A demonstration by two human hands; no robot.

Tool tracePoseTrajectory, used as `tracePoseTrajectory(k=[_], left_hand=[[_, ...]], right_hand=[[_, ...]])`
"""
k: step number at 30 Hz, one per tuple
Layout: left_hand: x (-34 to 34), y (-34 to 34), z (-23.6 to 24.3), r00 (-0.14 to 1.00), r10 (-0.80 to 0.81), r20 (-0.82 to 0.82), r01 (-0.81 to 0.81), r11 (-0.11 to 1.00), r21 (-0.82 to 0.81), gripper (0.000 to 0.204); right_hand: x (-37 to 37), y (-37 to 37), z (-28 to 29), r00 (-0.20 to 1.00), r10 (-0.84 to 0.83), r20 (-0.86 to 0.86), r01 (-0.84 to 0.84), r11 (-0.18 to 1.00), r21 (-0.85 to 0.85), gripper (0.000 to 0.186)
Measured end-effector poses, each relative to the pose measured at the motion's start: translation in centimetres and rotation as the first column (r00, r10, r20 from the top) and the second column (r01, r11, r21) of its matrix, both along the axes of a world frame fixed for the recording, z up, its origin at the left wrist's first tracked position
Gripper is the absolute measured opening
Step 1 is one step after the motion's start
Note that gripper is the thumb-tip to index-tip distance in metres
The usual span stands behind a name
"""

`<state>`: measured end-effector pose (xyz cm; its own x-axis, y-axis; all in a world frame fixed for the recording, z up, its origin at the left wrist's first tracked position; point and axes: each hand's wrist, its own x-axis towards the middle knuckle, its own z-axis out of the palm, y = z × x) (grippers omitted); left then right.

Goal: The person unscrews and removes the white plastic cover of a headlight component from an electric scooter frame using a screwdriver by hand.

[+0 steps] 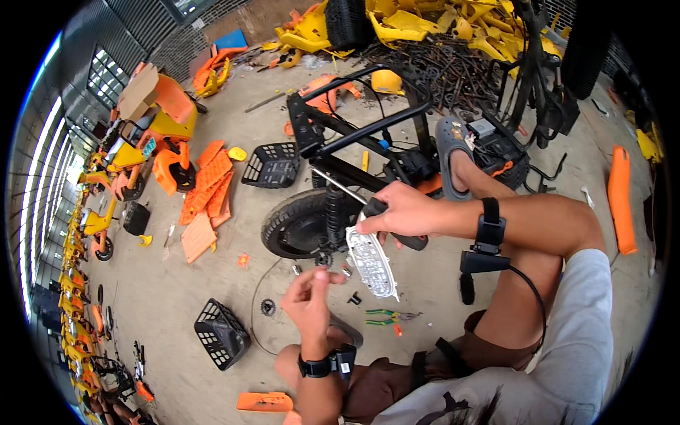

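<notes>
Light unit (371, 263), clear-faced and oval, hangs below the right hand (409, 211), at five o'clock from the view's centre. That hand grips its upper end together with a long-shafted tool (340, 185). The left hand (307, 301), at the unit's eight o'clock, is curled; whether it holds anything cannot be told. Step in hand, as judged: handling the unit. The next move calls for a steady grip, shaft kept clear.
</notes>
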<state>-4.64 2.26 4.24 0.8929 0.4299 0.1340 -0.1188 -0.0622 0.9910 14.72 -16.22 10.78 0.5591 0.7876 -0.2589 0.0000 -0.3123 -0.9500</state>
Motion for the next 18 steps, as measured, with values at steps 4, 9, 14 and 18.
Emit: tracePoseTrajectory(k=[4,9,14,18], left_hand=[[1.5,-0.5,-2.7,0.919,0.38,0.108,-0.361,0.698,0.619,0.031],[-0.2,0.4,-2.0,0.994,-0.01,-0.106,0.001,0.996,-0.091,0.046],[0.2,-1.9,-3.0,0.968,-0.249,0.02,0.236,0.889,-0.393,0.05],[-0.2,-0.3,-2.4,0.898,-0.414,-0.15,0.316,0.843,-0.435,0.04]], right_hand=[[-0.7,0.2,1.5,0.999,0.05,-0.015,-0.051,0.994,-0.094,0.025],[-0.5,-0.2,1.3,0.988,0.082,-0.133,-0.085,0.996,-0.015,0.027],[-1.4,1.5,1.1,0.987,0.141,-0.075,-0.139,0.99,0.035,0.027],[-2.0,2.2,0.3,0.988,0.105,-0.114,-0.111,0.993,-0.046,0.026]])
